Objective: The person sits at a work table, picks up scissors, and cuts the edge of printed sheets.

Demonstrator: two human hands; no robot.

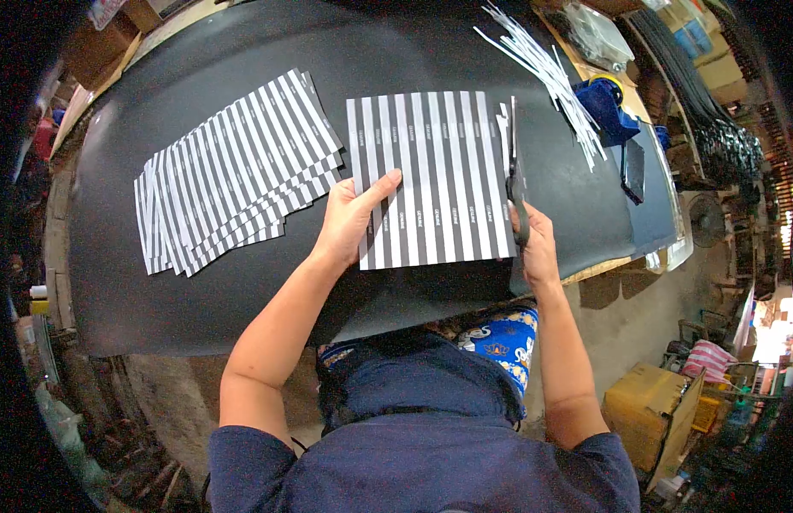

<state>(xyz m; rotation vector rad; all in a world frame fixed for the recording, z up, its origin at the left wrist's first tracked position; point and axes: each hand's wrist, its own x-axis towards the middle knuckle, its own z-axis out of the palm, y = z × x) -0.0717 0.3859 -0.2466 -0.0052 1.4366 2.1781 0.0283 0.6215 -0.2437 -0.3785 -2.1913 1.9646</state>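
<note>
My left hand (352, 215) grips the left edge of a black-and-white striped sheet (432, 179), thumb on top and fingers hidden beneath. Rows of small print run across its stripes. In my right hand (538, 244) are dark-handled scissors (514, 154), blades pointing away from me along the sheet's right edge. A narrow white strip stands slightly apart from the sheet's upper right side, next to the blades. To the left, a fanned pile of similar striped sheets (234, 175) lies on the black table (208, 312).
Thin white strips (546, 77) lie in a loose heap at the back right. Beyond them are a blue tape dispenser (609, 107), a dark phone-like object (633, 171) and a clear plastic container (597, 36). A cardboard box (645, 410) stands on the floor at right.
</note>
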